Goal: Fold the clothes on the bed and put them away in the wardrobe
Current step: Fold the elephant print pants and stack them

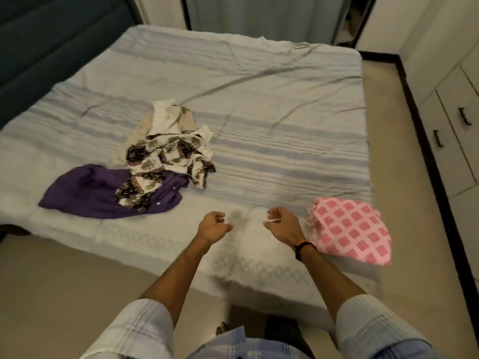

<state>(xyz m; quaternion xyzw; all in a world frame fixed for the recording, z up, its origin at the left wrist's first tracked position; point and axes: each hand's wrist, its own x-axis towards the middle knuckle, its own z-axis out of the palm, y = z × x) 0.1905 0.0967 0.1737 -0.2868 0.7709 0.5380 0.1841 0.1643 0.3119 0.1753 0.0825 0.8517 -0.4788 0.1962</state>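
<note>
**Bed with unsorted clothes, both hands free**

Bed [259, 104]: striped grey-blue cover, fills the frame's centre.
Purple shirt [85, 190]: spread at left centre.
Patterned garment [166, 156]: crumpled, overlapping the shirt's right part.
Pink checked cloth [352, 229]: folded, lower right of the bed.
Left hand [213, 225], right hand [281, 224]: hovering at lower centre, fingers loosely curled, grasping nothing.
Wardrobe [451, 120]: right edge, doors closed.
</note>
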